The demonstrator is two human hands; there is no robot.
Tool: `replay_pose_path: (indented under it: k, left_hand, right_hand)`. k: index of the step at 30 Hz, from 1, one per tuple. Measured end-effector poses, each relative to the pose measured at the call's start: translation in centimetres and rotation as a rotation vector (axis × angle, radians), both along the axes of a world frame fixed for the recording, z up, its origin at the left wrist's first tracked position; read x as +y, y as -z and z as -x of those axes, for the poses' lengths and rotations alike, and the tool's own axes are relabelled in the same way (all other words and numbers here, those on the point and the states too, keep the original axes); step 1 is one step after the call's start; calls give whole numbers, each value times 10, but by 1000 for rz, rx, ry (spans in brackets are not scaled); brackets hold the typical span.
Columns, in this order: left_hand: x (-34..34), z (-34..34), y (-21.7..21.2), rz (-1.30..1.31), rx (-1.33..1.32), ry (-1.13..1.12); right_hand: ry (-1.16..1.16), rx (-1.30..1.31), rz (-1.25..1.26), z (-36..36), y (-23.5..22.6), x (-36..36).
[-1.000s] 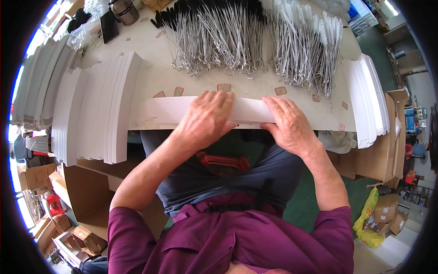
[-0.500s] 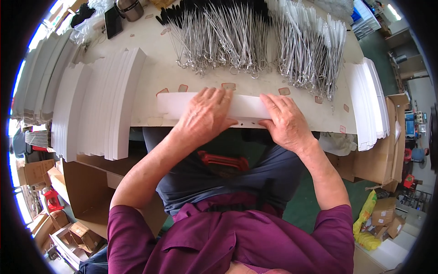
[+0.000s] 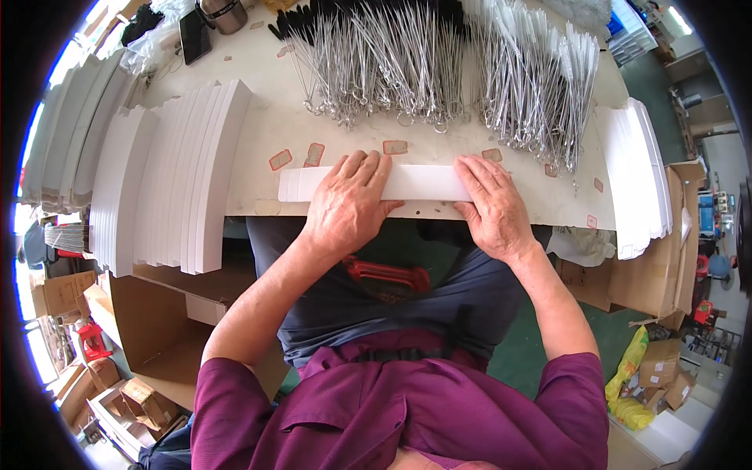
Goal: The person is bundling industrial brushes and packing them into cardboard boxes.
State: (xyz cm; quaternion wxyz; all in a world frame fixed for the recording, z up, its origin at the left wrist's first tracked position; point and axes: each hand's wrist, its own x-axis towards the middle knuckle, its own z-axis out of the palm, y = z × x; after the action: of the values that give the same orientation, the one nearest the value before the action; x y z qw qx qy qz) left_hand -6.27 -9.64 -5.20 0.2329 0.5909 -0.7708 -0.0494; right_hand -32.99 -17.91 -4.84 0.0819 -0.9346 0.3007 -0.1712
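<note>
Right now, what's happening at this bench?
A person seated at a work table has both hands pressed flat on a long white cardboard strip lying along the near edge. The left hand covers its left half, the right hand its right end. Stacks of similar white strips sit to the left, another stack to the right. Beyond the strip lie two piles of thin wire brushes. Neither hand touches the brushes.

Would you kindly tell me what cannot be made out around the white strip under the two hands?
Head view only:
- Middle of the white strip: covered by the left hand.
- Its right end: under the right hand.
- Wire brushes: tops cut off by the picture edge.
- Small labels: print too small.
</note>
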Motion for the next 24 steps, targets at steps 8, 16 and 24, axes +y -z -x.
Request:
replay_pose_path:
  k: [8, 16, 24]
  left_hand:
    - [25, 13, 19, -5, -86, -9]
    - [36, -23, 24, -111, -246, -122]
    - [50, -45, 20, 9, -265, -170]
  right_hand:
    - [23, 127, 0, -21, 7, 33]
    - [40, 122, 7, -32, 19, 33]
    - [241, 106, 51, 19, 24, 25]
